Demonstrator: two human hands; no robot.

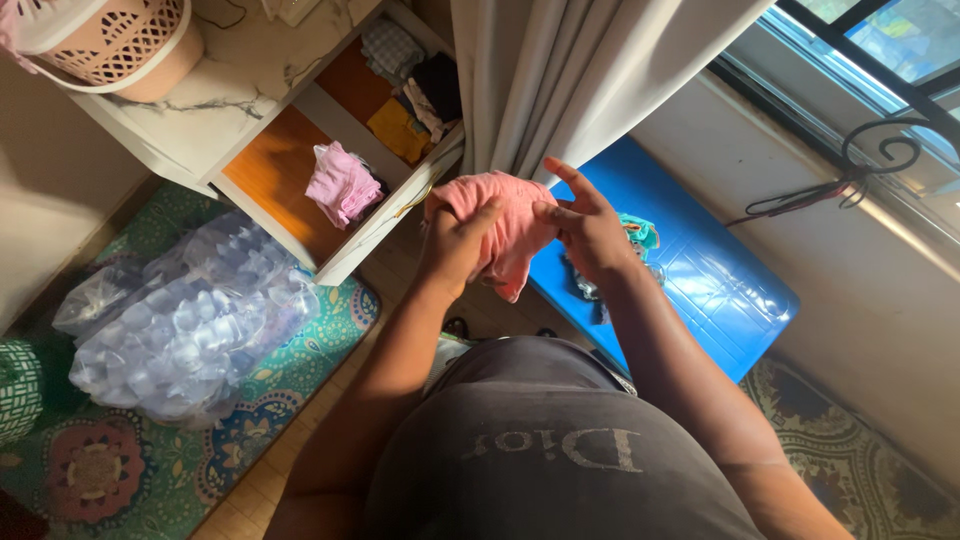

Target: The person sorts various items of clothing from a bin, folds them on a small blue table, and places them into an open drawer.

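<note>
A small pink garment (510, 225) is bunched between both my hands, held in the air in front of my chest. My left hand (455, 243) grips its left side with curled fingers. Its right side is pinched by my right hand (588, 225), whose index finger points up. Just left of the garment an open wooden drawer (275, 175) holds a folded light-pink cloth (342, 183) and, further back, yellow, black and checked folded clothes (410, 90). Behind my right hand, a few small clothes (640, 235) lie on a blue plastic surface (700, 270).
A white marble-look cabinet top (225, 80) carries a pink lattice basket (120, 40). A big clear plastic bag (190, 320) lies on a patterned green rug (120, 460). Grey curtains (570, 70) hang by a barred window (870, 60) at the right.
</note>
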